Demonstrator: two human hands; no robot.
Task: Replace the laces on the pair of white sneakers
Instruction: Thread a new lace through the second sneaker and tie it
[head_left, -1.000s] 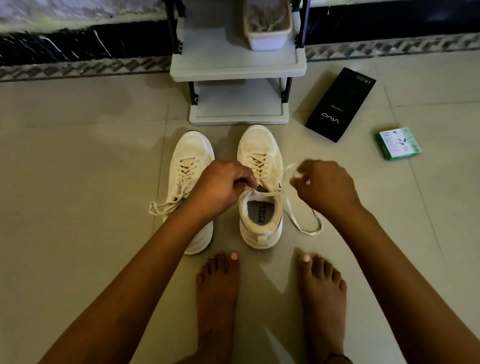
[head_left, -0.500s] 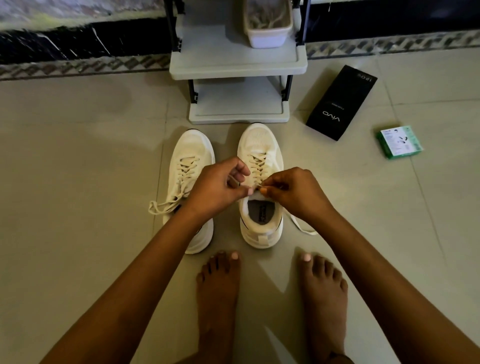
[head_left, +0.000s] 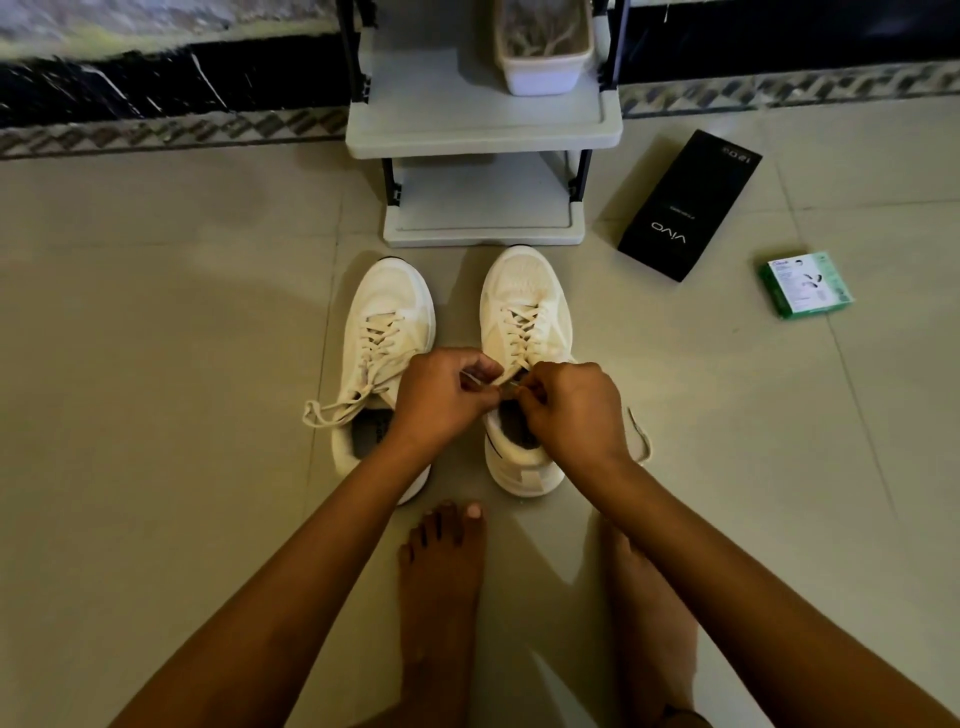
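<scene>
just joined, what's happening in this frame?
A barefoot person is bent over a pair of white sneakers on the tiled floor. Both hands meet at the top eyelets of the right white mesh sneaker: the left hand and right hand each pinch its cream flat lace. The left white mesh sneaker sits untouched, its lace loose. Both shoes are laced.

Two white sneakers (head_left: 457, 374) side by side on tiled floor (head_left: 156, 415), near a grey shelf (head_left: 483, 130). Left hand (head_left: 441, 400) and right hand (head_left: 571, 410) pinching a lace (head_left: 506, 382) over right sneaker. Black box (head_left: 688, 205), green box (head_left: 804, 284) at far right.
</scene>
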